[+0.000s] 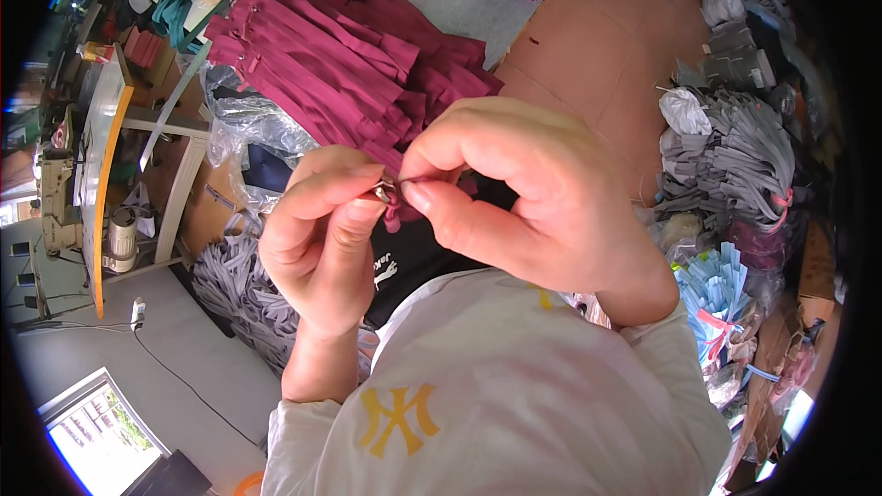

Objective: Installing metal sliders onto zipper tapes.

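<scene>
My left hand pinches a small metal zipper slider between thumb and forefinger. My right hand meets it from the right, its fingertips pinched on the end of a maroon zipper tape at the slider. Both hands are held close together in front of my chest, above my white sleeves. The tape hangs a little below the fingers; the rest of it is hidden behind my right hand.
A large pile of maroon zipper tapes lies behind my hands on a brown surface. Grey zipper bundles are heaped at the right, more grey ones at lower left. A sewing table stands at far left.
</scene>
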### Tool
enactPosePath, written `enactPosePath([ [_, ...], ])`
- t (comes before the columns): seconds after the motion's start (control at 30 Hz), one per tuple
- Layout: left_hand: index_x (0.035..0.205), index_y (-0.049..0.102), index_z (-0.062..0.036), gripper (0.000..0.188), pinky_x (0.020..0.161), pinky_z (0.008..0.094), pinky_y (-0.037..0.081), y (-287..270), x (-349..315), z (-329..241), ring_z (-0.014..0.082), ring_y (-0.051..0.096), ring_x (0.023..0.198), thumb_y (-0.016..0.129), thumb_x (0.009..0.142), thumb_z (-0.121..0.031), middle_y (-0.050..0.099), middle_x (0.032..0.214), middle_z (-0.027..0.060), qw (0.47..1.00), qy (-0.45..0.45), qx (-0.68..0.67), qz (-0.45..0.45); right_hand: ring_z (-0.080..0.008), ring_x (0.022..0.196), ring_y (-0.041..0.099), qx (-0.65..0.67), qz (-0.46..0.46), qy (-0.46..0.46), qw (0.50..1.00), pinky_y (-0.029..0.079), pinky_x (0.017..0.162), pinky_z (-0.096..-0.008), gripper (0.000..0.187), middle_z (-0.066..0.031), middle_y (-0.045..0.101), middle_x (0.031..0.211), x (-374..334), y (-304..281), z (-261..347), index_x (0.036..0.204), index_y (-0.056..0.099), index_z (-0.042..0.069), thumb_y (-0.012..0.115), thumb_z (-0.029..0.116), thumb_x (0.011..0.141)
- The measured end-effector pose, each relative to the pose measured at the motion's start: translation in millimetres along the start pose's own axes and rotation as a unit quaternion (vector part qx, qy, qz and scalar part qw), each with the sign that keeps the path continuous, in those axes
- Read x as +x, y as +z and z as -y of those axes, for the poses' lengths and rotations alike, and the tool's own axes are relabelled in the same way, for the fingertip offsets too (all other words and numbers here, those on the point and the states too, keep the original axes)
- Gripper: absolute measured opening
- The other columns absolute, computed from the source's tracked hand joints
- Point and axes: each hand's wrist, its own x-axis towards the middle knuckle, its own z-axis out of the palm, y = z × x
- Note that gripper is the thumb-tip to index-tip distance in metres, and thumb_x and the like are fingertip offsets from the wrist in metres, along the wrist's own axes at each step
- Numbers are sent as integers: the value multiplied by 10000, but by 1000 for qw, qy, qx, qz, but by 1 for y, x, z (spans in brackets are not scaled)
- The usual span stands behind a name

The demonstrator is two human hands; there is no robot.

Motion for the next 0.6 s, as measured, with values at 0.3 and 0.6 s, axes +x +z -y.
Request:
enactPosePath([
  [0.3,997,651,56,128,677,266,489,-3,9,0,180,592,755,648,872,28,613,889,145,984,84,155,26,-228,657,585,-59,13,-8,998,458,597,-323,90,-79,608,740,2,-6,4,836,608,13,659,-31,776],
  [0.6,976,646,39,116,816,453,564,-1,9,-6,229,611,779,655,861,20,605,861,146,978,103,181,29,-250,674,600,-119,-36,-109,986,478,589,-344,189,-85,620,780,-2,2,-3,861,628,18,697,-50,699],
])
